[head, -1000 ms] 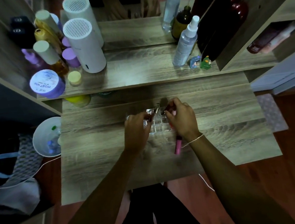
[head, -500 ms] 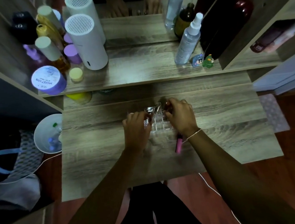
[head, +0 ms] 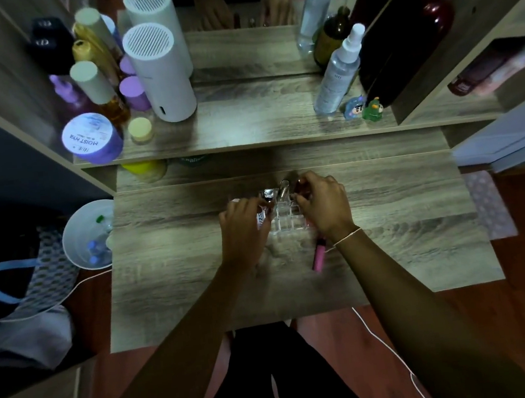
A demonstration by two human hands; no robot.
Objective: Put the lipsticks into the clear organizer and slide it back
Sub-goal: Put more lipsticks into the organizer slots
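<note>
The clear organizer [head: 285, 220] stands near the middle of the wooden desk [head: 171, 274], between my two hands. A few lipstick tubes [head: 283, 190] stand upright in its far compartments. My left hand [head: 244, 223] rests against the organizer's left side, fingers curled around a tube with a white label [head: 261, 220]. Over the organizer's far right corner, my right hand [head: 324, 205] pinches a dark lipstick [head: 298, 183]. A pink lipstick [head: 319, 254] lies flat on the desk just under my right wrist.
A raised shelf [head: 246, 125] behind the desk carries bottles, a purple jar [head: 90, 138], a white cylinder [head: 158, 73] and a spray bottle [head: 338, 72] before a mirror. A white bin [head: 87, 235] sits left of the desk. A white cord [head: 389, 351] hangs at the front.
Both hands have stayed on the organizer with only small finger shifts; the right hand has edged slightly toward the far corner. The pink lipstick has not moved.
</note>
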